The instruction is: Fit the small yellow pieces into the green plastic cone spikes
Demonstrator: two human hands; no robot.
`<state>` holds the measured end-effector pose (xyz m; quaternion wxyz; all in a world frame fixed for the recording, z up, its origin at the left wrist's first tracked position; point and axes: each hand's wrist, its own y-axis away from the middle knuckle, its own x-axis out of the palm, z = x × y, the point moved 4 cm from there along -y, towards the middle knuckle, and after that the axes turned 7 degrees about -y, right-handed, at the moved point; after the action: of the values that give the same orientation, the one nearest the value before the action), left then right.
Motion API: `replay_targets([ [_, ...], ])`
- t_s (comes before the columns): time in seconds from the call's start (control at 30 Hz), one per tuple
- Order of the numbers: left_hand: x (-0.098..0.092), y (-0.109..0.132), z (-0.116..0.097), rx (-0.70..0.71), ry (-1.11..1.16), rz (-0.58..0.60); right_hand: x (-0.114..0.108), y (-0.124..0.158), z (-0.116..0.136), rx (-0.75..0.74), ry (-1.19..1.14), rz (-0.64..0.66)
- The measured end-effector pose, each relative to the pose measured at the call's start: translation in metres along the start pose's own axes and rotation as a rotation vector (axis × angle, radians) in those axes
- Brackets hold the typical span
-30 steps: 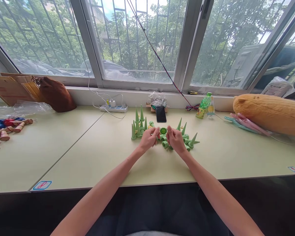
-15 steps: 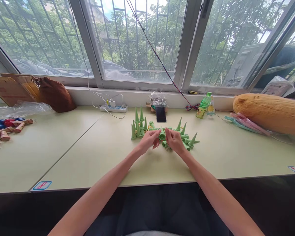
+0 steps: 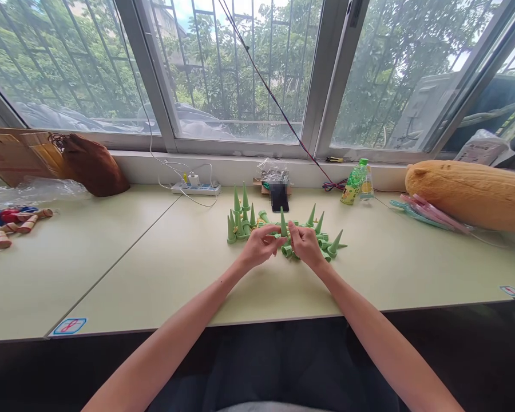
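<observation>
Now upright (previously tilted): held cone (image 3: 282, 222)

No text reads clearly — left sticker (image 3: 70, 326) and right sticker (image 3: 510, 291) on the desk (image 3: 154, 286) bear unclear red marks.

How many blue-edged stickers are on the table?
2: one blue-edged sticker at the front left of the table, just right of the seam, and another sticker at the front edge, far right. Others could be hidden under things.
</observation>
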<state>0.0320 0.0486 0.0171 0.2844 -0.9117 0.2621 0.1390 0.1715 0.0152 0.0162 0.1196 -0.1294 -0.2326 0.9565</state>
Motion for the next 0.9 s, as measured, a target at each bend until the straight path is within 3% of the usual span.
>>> replay_targets([
  [0.2, -0.001, 0.003, -0.005, 0.351, -0.381, -0.141, -0.001, 0.000, 0.001, 0.026, -0.004, -0.026],
  [0.3, 0.001, 0.004, -0.006, 0.399, -0.513, -0.176, -0.001, -0.001, -0.001, 0.035, -0.006, -0.038],
  [0.43, -0.001, 0.002, -0.008, 0.266, -0.503, -0.271, -0.001, -0.003, -0.004, 0.026, -0.035, -0.111],
  [0.57, -0.005, -0.001, -0.008, 0.075, -0.292, -0.291, -0.004, -0.002, -0.004, -0.011, -0.032, -0.195],
  [0.73, 0.002, -0.003, -0.002, -0.217, 0.093, -0.026, -0.001, 0.000, 0.002, -0.097, 0.065, -0.121],
  [0.8, 0.005, -0.003, -0.002, -0.272, 0.180, 0.062, 0.002, 0.001, 0.004, -0.125, 0.080, -0.070],
  [0.9, 0.005, -0.002, 0.001, -0.311, 0.259, 0.104, 0.004, 0.002, 0.004, -0.141, 0.072, -0.035],
])
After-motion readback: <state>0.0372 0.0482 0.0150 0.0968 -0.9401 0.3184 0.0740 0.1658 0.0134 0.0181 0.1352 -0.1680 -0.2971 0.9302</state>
